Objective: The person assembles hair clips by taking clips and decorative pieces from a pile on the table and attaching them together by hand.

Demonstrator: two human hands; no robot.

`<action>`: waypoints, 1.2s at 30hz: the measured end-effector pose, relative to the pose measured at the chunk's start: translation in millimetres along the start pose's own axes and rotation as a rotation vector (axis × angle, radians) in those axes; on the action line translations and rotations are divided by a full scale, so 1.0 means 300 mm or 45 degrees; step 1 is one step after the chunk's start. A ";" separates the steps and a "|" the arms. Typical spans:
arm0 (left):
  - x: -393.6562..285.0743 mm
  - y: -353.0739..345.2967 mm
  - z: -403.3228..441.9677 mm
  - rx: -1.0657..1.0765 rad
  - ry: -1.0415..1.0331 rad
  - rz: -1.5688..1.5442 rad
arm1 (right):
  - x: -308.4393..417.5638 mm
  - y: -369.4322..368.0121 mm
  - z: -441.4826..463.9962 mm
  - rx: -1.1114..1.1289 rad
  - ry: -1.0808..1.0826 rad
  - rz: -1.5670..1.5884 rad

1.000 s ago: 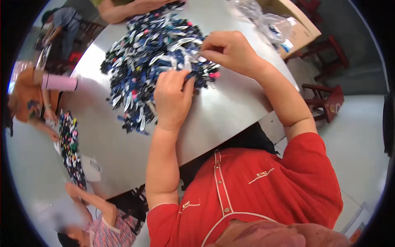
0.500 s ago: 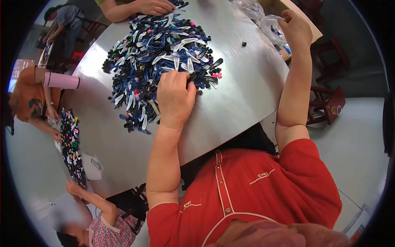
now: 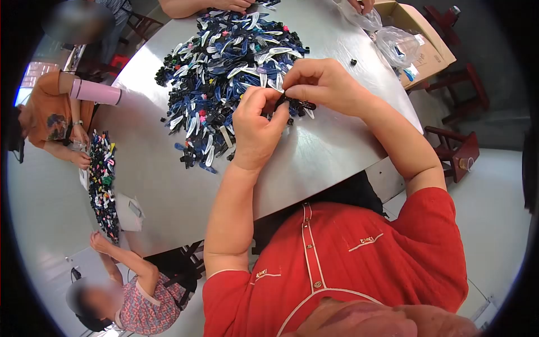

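A wide pile of hair clips [image 3: 224,73], mostly black, navy and white with a few pink ones, lies on the metal table [image 3: 314,151]. At its near right edge my left hand [image 3: 258,126] pinches a dark clip [image 3: 282,100] between thumb and fingers. My right hand [image 3: 325,90] meets it there, thumb and forefinger closed at the same dark clip. Whether the right fingers hold a separate small piece is hidden. Another black clip [image 3: 306,104] shows just under the right fingers.
Clear plastic bags [image 3: 396,48] and a cardboard box [image 3: 429,48] are at the upper right. One small black piece [image 3: 353,62] lies apart. Other people's hands work at the far edge and left, beside a second clip pile [image 3: 103,185]. Red stools [image 3: 457,151] stand right.
My right hand has come back from the plastic bags to my left hand at the pile's edge. Another person's hand now shows at the bags. The view has shifted slightly.
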State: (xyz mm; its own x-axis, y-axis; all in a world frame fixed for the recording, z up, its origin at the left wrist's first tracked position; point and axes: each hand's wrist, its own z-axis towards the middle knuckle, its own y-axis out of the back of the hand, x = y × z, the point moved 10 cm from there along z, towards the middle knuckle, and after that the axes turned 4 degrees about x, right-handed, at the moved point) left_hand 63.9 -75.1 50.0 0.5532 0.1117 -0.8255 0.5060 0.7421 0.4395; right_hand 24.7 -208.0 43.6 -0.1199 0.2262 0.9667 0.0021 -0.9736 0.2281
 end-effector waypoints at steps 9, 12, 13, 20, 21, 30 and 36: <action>0.058 -0.030 -0.011 0.046 0.215 -0.513 | -0.039 0.043 -0.011 0.098 -0.158 0.477; 0.070 -0.013 -0.014 0.007 0.260 -0.525 | 0.049 0.259 -0.059 -0.383 0.056 -0.149; 0.071 -0.006 -0.014 -0.014 0.280 -0.492 | 0.056 0.337 -0.097 -0.565 0.040 -0.418; 0.069 -0.002 -0.018 -0.020 0.293 -0.368 | 0.087 0.634 -0.262 -1.199 -0.505 -1.640; 0.068 -0.003 -0.020 -0.019 0.286 -0.359 | 0.062 0.662 -0.264 -1.210 -0.668 -1.604; 0.032 -0.044 -0.008 0.077 0.089 -0.170 | 0.025 0.002 -0.001 -0.043 0.314 -0.831; 0.023 -0.019 -0.011 0.013 0.131 -0.155 | 0.050 -0.008 -0.016 0.095 0.290 -0.478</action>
State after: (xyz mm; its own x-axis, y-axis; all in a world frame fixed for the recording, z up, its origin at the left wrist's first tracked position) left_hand 62.7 -76.3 40.5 0.4170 0.0892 -0.9045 0.5723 0.7474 0.3375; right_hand 18.1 -202.4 57.1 -0.3419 0.5430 0.7669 -0.0125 -0.8187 0.5741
